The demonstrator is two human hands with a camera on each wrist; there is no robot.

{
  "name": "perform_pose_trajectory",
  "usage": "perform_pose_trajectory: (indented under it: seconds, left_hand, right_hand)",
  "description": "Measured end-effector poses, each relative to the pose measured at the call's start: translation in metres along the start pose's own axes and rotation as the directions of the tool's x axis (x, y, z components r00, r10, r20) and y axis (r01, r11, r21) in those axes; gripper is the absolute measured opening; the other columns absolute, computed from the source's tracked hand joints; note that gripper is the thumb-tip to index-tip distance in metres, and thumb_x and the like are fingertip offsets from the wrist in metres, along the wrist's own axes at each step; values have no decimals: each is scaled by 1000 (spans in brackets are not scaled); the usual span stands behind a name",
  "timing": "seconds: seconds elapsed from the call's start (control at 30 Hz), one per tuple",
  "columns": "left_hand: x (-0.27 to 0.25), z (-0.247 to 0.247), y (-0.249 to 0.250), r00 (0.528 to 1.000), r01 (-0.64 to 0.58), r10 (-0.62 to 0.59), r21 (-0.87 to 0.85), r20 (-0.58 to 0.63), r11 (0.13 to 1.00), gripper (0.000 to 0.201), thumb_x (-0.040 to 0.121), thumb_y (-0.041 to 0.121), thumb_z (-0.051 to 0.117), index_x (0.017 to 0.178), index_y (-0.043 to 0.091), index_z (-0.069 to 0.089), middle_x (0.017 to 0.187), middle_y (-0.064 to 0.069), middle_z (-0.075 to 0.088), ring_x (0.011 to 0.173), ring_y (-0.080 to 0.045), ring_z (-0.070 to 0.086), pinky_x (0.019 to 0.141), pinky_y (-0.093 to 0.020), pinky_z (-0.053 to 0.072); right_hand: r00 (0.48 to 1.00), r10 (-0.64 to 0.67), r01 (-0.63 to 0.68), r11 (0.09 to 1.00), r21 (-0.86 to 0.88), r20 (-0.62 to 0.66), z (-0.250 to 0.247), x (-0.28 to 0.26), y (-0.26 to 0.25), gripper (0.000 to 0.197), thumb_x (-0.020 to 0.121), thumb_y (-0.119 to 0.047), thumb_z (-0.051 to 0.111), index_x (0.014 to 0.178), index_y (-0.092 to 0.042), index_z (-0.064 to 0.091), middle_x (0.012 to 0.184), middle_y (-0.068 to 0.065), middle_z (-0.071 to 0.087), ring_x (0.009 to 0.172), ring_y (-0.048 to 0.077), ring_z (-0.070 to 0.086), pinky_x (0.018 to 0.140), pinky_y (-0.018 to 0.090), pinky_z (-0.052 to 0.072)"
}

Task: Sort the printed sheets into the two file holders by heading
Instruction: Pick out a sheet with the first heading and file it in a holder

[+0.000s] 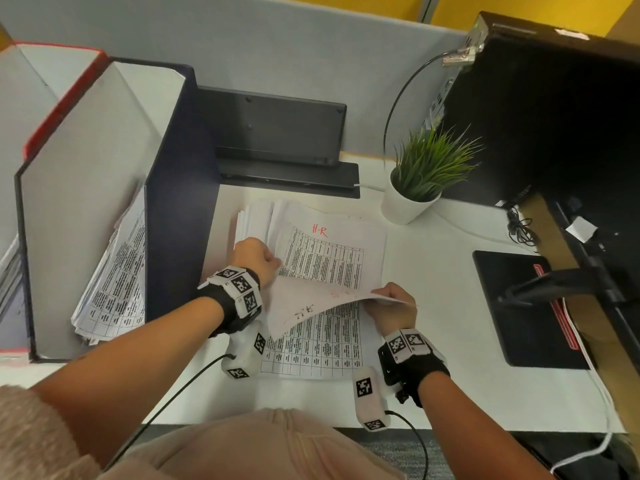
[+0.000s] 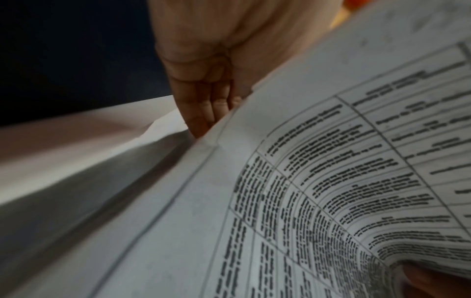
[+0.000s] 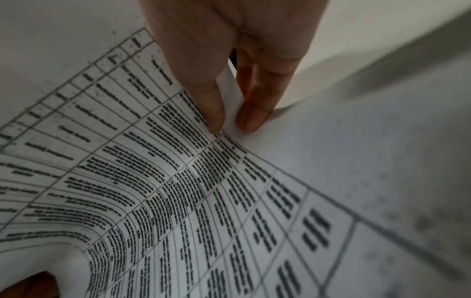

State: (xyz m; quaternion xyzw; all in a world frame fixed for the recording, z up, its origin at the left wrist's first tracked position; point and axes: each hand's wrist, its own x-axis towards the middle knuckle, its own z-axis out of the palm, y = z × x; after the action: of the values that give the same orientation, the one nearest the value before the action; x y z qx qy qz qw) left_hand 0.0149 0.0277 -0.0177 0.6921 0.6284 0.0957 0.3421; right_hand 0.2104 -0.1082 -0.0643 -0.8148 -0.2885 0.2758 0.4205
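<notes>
A stack of printed sheets lies mid-desk; the exposed page carries a red "H.R" heading. Both hands hold one sheet lifted off the stack, its pale back turned up. My left hand grips its left edge with curled fingers. My right hand pinches the right edge between thumb and finger. The sheet's printed table curves under the hands. A dark blue file holder stands at the left with printed sheets inside. A red file holder stands behind it.
A potted plant stands right of the stack. A black device on a base sits against the grey partition. A black computer case and a black mat occupy the right side. Cables run there.
</notes>
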Motion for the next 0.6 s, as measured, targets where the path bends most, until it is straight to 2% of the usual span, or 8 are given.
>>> perform_pose_trajectory:
  seconds: [0.1,0.17,0.23,0.27,0.33,0.4,0.5,0.6]
  left_hand:
    - [0,0,-1,999,-30,29,20,21,999,27,87,14,61,63,5,54,64,-12,49,62,-22,49,63,-28,45]
    - [0,0,-3,998,-54,53,25,31,998,27,89,14,59,63,4,56,65,-13,51,63,-22,49,65,-29,45]
    - [-2,0,-5,994,-108,108,20,21,994,26,90,13,56,68,1,62,68,-15,56,65,-22,52,67,-29,47]
    - [-3,1,-6,987,-161,161,20,-14,987,24,90,10,54,71,1,64,71,-16,58,67,-23,54,68,-30,47]
    - [-8,3,-8,941,-307,305,13,-149,952,19,89,5,54,81,1,70,79,-15,62,72,-26,58,69,-32,49]
    - [-15,6,-10,889,-406,374,-76,-263,911,16,87,4,58,94,6,73,85,-9,64,71,-22,60,67,-29,51]
    - [-19,11,-12,957,-274,203,-411,-209,870,16,87,3,56,83,16,66,77,0,63,66,-14,56,58,-16,46]
    - [-18,12,-15,986,-144,64,-577,-157,804,28,87,-6,49,70,15,52,70,-2,55,59,-14,47,49,-13,40]
  right_hand:
    - [999,4,1,992,-130,39,-1,3,-1,40,75,-10,73,56,-17,38,55,-5,43,53,9,40,45,4,33]
    - [999,15,-8,985,-170,42,-2,5,-2,42,77,-17,73,58,-18,35,59,1,45,58,15,43,45,8,32]
    - [999,17,-11,989,-149,36,-2,6,-2,43,76,-15,73,56,-17,35,67,9,51,65,19,47,56,22,36]
    - [999,29,-25,992,-122,31,-2,6,-2,43,75,-13,74,56,-17,35,69,11,52,67,20,48,60,23,36]
    - [999,43,-40,994,-106,32,-2,6,-2,38,74,-12,74,59,-15,40,67,7,54,70,21,50,58,18,39]
    - [997,66,-61,991,-116,43,-2,6,-3,21,73,-17,76,74,-10,57,74,1,60,80,23,57,58,8,38]
    - [993,113,-110,989,-94,27,-2,8,-4,45,70,-23,81,107,-3,64,107,10,66,103,25,60,76,21,41]
    - [997,61,-59,998,33,-40,-5,7,-8,56,64,-13,85,112,-2,58,111,11,65,102,24,60,81,23,43]
